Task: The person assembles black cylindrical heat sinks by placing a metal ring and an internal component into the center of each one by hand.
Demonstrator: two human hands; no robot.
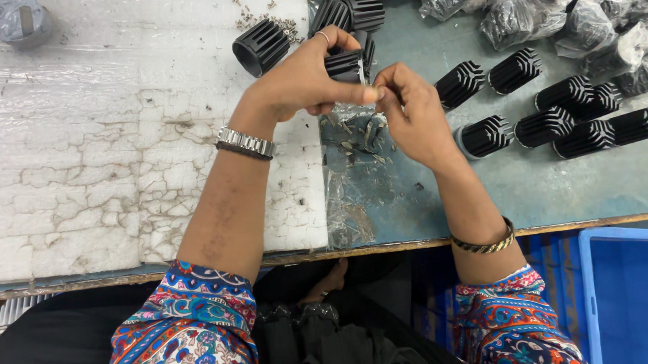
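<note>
Head view: your left hand (301, 81) is closed around a black finned heat sink (346, 64) at 12 o'clock. Your right hand (408, 113) pinches something small at its lower edge; can't tell what. Loose heat sinks (554, 121) lie at 2 o'clock, a bag of screws (355, 133) just below. Part looks rigid and light, with thin fins; grip it round the body.

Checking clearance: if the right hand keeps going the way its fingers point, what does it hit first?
The right hand points up-left; its fingertips already meet the left hand's thumb and the black finned cylinder it holds. Depth unclear.
</note>
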